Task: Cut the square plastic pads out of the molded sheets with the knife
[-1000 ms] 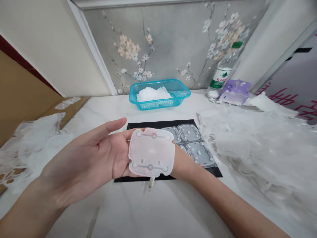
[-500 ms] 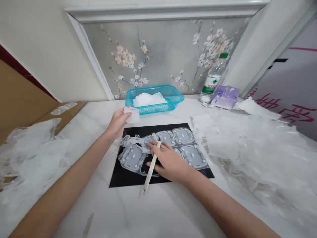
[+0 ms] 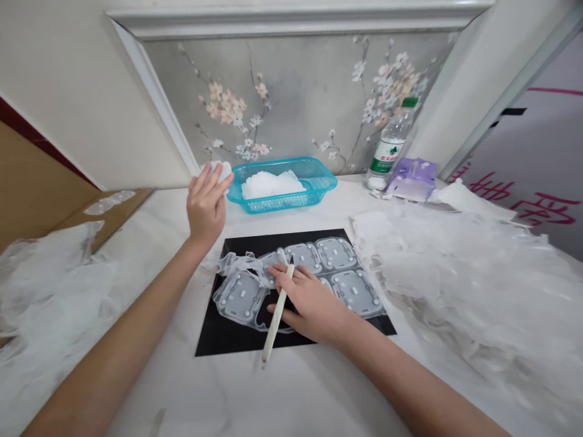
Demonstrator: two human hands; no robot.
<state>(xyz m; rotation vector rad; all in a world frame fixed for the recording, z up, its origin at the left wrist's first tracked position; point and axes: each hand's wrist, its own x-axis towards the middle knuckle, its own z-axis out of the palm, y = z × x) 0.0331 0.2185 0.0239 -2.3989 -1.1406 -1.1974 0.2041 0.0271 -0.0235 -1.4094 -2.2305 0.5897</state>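
My left hand (image 3: pixel 207 203) is raised at the left end of a blue basket (image 3: pixel 285 206), its fingers on a small white translucent piece (image 3: pixel 221 172). White pieces (image 3: pixel 272 185) lie heaped in the basket. On a black mat (image 3: pixel 214 340) rests a translucent moulded sheet (image 3: pixel 355 288) of rounded panels, with torn film at its left and a dark gap in the lower row. My right hand (image 3: pixel 310 303) presses on the sheet and holds a pale-handled knife (image 3: pixel 277 315) between thumb and fingers, its dark tip pointing away.
Piles of translucent film lie at the left (image 3: pixel 59 291) and right (image 3: pixel 464 279). A green-capped bottle (image 3: pixel 389 149) and a purple packet (image 3: pixel 412 179) stand near the wall at the back right. Cardboard (image 3: pixel 121 212) lies at the left.
My left hand has moved up and slightly left with the white piece, turning so that the back of the hand shows. My right hand and the knife stay almost in place.
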